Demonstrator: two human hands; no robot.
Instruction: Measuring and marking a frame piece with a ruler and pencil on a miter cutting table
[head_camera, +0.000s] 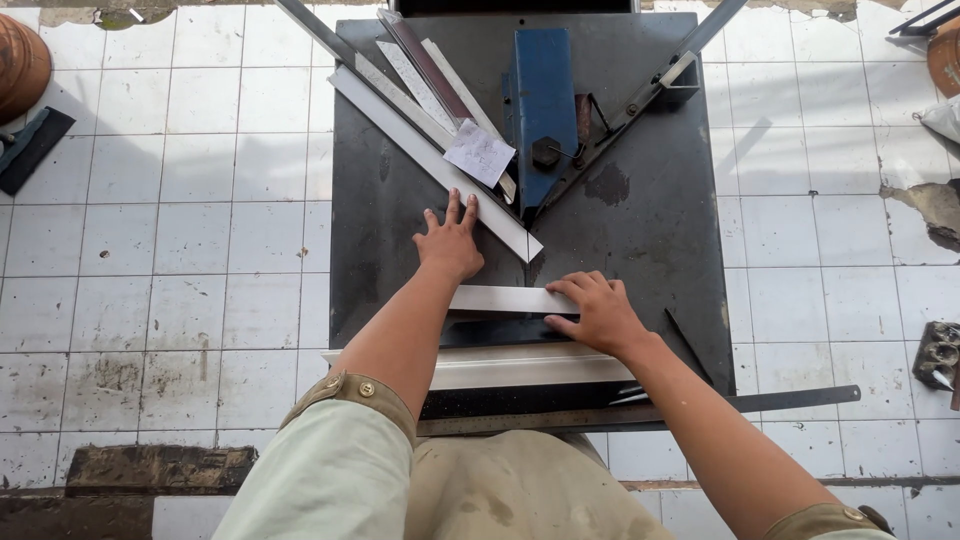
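Note:
A dark metal work table (640, 230) carries a blue cutting head (545, 105) set at the apex of two angled guide rails. My left hand (450, 240) lies flat, fingers spread, pressing a long silver metal strip (420, 150) that runs diagonally along the left guide. My right hand (597, 310) grips the end of a shorter silver strip (500, 299) lying crosswise on the table. Another silver profile (520, 365) rests along the table's near edge.
Several more metal strips (420, 75) lean at the back left with a white paper scrap (480, 153) on them. A long steel ruler (780, 400) juts out at the front. White tiled floor (180, 250) surrounds the table; a small tool (940, 355) lies right.

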